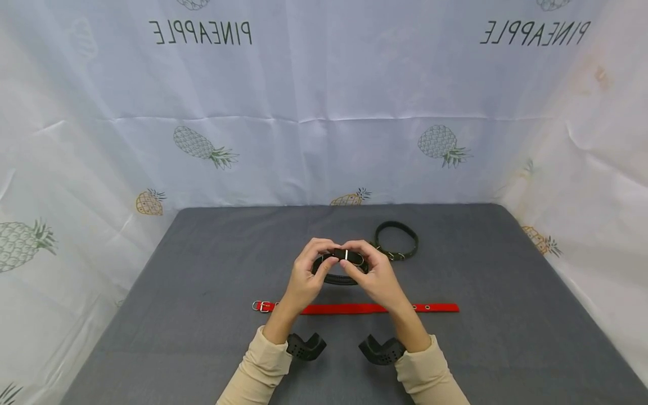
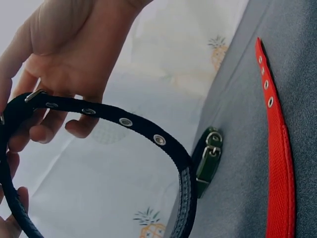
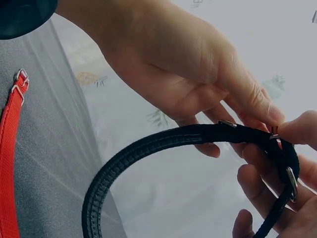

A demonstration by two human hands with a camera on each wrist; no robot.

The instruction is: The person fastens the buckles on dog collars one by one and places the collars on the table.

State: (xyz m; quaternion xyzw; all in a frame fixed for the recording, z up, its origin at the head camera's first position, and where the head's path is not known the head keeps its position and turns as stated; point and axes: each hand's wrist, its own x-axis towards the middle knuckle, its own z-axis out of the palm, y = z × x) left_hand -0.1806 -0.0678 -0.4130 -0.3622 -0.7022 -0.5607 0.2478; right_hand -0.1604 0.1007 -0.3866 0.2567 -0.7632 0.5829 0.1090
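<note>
Both hands hold a black looped collar [image 1: 340, 279] above the middle of the table. My left hand [image 1: 306, 277] pinches it at the buckle area from the left, thumb and fingers meeting on the strap. From the right, my right hand [image 1: 376, 274] pinches the same stretch, its fingertips close to the left ones. The left wrist view shows metal eyelets along the black collar [image 2: 143, 130], while the right wrist view shows metal fittings and a padded, ribbed section on the collar [image 3: 148, 140]. Fingers partly hide the buckle.
A red collar [image 1: 344, 309] lies stretched out flat below the forearms, buckle at the left, eyelets at the right. Behind the right hand, a dark green buckled collar [image 1: 416, 239] lies in a loop. A pineapple-print curtain [image 1: 324, 163] borders the grey table [image 1: 212, 270].
</note>
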